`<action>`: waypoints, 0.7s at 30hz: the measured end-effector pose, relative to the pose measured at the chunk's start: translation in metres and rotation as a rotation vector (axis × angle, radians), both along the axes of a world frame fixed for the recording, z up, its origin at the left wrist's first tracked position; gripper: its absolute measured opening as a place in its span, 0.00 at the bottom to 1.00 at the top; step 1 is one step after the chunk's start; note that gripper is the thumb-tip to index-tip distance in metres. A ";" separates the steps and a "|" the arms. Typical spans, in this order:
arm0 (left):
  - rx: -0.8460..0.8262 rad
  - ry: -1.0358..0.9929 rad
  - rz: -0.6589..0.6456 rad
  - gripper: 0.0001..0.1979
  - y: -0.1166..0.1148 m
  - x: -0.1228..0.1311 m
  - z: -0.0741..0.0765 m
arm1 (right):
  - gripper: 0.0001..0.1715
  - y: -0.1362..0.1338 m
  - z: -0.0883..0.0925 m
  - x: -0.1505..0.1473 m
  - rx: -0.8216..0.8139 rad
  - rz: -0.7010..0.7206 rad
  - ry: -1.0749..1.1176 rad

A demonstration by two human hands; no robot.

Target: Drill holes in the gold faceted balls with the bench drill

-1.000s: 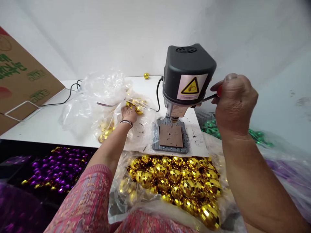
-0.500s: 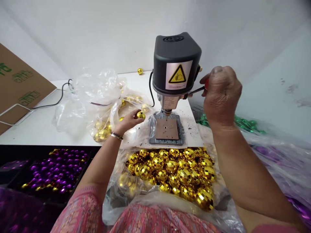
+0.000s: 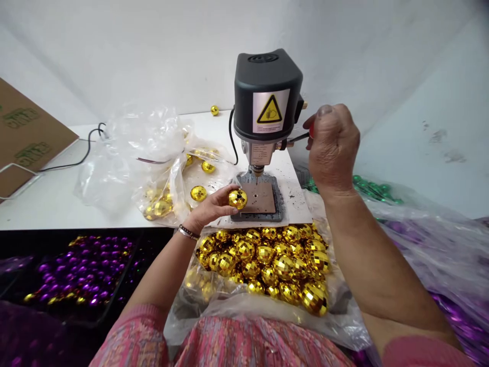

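Note:
Between the thumb and fingers of my left hand [image 3: 215,206] is a gold mirrored ball [image 3: 237,199], held at the left edge of the brown plate [image 3: 263,198] on the drill press base [image 3: 278,209]. The plate has a small hole in it, and the drill bit [image 3: 257,179] points down above it. My right hand [image 3: 333,145] is closed round the red-knobbed lever [image 3: 300,137] on the right side of the black drill press [image 3: 267,86]. Most of the knob is hidden by my fingers.
A clear bag [image 3: 179,176] with gold balls lies left of the press. Many gold balls [image 3: 263,255] fill a plastic-lined container in front of me. Purple beads [image 3: 84,270] sit lower left, a cardboard box [image 3: 30,132] far left, green balls [image 3: 372,188] at right.
My left hand has carried the gold ball from over the clear bag rightward to the plate's edge. My right hand stays on the lever. The whole view has shifted slightly.

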State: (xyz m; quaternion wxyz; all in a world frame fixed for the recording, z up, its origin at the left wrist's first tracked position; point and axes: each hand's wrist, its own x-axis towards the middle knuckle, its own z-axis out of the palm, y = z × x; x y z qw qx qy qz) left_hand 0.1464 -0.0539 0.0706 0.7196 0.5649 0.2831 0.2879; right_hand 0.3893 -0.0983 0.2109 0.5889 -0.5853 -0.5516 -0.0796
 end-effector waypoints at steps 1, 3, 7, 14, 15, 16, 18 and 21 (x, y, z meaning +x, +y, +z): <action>0.017 0.011 0.000 0.37 -0.003 -0.001 0.001 | 0.33 -0.001 -0.001 0.000 0.008 0.002 -0.005; 0.016 0.052 0.050 0.37 -0.011 -0.009 0.004 | 0.30 -0.002 -0.002 0.000 0.015 -0.001 -0.008; -0.004 -0.019 0.381 0.28 -0.026 -0.064 0.026 | 0.27 -0.003 -0.005 -0.001 0.023 -0.010 0.020; 0.270 -0.182 1.099 0.21 -0.003 -0.151 0.061 | 0.26 -0.004 -0.006 -0.005 0.064 -0.018 0.045; 0.223 -0.055 1.137 0.22 0.010 -0.153 0.058 | 0.26 -0.005 -0.006 -0.005 0.055 -0.033 0.046; 0.231 0.078 1.192 0.24 0.025 -0.156 0.054 | 0.26 -0.006 -0.006 -0.006 0.037 -0.049 0.043; 0.307 0.287 1.358 0.27 0.059 -0.167 0.045 | 0.27 -0.009 -0.005 -0.005 -0.012 -0.083 0.037; 0.277 0.465 1.539 0.24 0.101 -0.197 0.036 | 0.27 -0.013 -0.005 -0.004 -0.059 -0.111 0.056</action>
